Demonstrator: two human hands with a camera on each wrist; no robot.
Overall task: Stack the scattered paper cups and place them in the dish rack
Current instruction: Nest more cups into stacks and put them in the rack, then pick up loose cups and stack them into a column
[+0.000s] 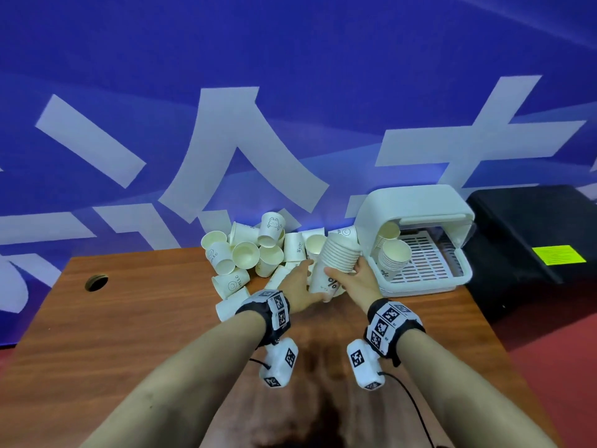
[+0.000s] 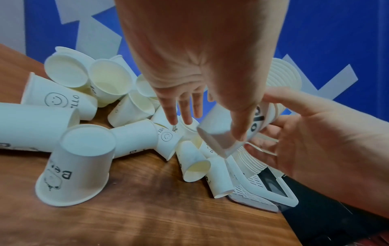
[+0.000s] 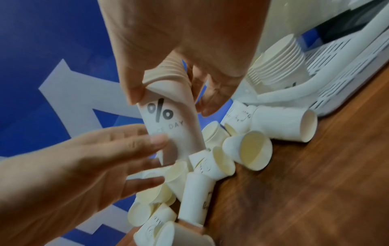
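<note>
A tall stack of white paper cups [image 1: 336,257], its lowest cup printed with a percent sign, tilts above the table in front of the dish rack [image 1: 458,270]. My right hand [image 1: 347,270] grips the stack [image 3: 168,123] with thumb on one side and fingers curled round the other. My left hand [image 1: 307,279] is beside the stack's lower end with straight fingers, the thumb touching the bottom cup [image 2: 219,138]. Loose cups [image 1: 245,253] lie heaped on the table behind and left of my hands. The white rack, lid raised, holds two cup stacks [image 1: 395,253].
The wooden table [image 1: 145,318] has a round cable hole [image 1: 96,282] at its left. A blue banner wall stands right behind the cup heap. A black box [image 1: 533,227] sits to the right of the rack, past the table's edge.
</note>
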